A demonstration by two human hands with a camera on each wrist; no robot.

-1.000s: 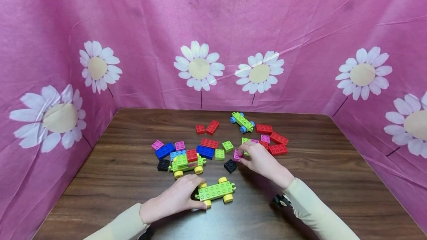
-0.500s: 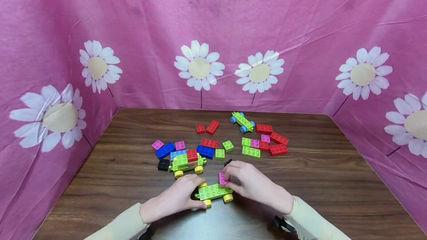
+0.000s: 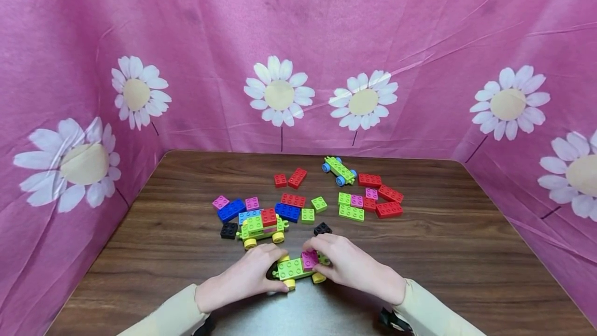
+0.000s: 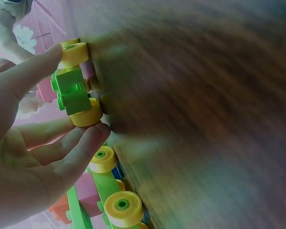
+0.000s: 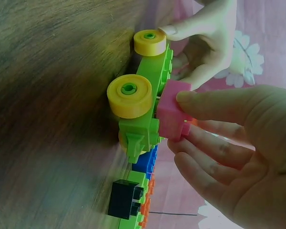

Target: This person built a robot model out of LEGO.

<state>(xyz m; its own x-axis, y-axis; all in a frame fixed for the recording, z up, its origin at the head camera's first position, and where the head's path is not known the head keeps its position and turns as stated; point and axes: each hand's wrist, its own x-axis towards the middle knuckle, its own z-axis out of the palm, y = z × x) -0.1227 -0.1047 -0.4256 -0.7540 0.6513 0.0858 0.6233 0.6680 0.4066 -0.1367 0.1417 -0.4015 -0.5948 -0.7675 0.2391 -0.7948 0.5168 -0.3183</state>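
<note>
A lime green toy car base (image 3: 290,269) with yellow wheels stands near the front of the table. My left hand (image 3: 247,273) grips it by the wheels at its left end, thumb on one wheel and fingers on the other, as the left wrist view shows. With thumb and fingertips, my right hand (image 3: 355,263) pinches a pink brick (image 5: 174,109) right at the studs near the base's other end. Just behind the hands stands a second green car (image 3: 262,227) with yellow wheels, carrying green and red bricks. A black brick (image 3: 323,228) lies beyond my right hand.
A green car base (image 3: 339,170) with blue wheels stands at the back. Loose red bricks (image 3: 389,209), blue bricks (image 3: 231,210) and green bricks (image 3: 351,213) lie across the middle of the wooden table (image 3: 443,253). Pink flowered cloth (image 3: 210,92) hangs around its back and sides.
My right hand has picked up the pink brick from beside the green bricks and brought it toward me and left, onto the car base's right end. The left hand has stayed in place.
</note>
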